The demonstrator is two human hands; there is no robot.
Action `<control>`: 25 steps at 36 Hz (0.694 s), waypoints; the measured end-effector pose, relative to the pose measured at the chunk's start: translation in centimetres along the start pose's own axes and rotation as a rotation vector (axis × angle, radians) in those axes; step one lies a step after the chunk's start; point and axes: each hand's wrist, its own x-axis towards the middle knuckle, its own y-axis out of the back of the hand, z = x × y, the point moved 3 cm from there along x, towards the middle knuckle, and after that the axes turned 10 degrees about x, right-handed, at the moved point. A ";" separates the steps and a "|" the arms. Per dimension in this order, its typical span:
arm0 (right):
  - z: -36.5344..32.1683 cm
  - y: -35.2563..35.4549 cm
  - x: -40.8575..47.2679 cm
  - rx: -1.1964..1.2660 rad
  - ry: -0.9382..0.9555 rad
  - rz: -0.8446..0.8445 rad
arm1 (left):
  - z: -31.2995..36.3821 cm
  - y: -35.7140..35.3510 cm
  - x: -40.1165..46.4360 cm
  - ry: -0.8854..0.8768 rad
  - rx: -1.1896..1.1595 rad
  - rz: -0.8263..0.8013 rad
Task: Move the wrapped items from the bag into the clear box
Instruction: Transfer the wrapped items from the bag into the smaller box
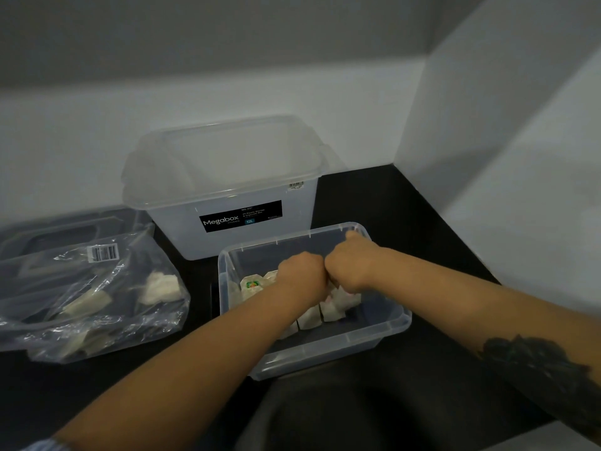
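Both hands are down in the low clear box (383, 330) on the black table (390, 203), knuckles touching. Left hand (300, 271) and right hand (349, 266) look curled, apparently onto wrapped items (312, 319); fingers are hidden, so exact grip can't be told. Several wrapped items sit in a row in the box, and more remain in the plastic bag (87, 297) at left. Step looks like placing/arranging. Next: let go, reach left into the bag; crinkly film may snag. The tall Megabox tub (234, 229) behind goes unused
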 end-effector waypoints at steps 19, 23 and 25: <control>-0.4 -1.3 1.5 -0.068 -0.022 -0.078 | -0.1 -0.6 0.8 0.019 0.025 -0.079; -0.8 -1.6 1.8 -0.111 -0.043 -0.044 | -0.2 -0.6 0.8 0.028 0.016 -0.086; -1.0 -1.6 1.8 -0.120 -0.068 -0.027 | -0.2 -0.6 0.8 0.031 0.017 -0.092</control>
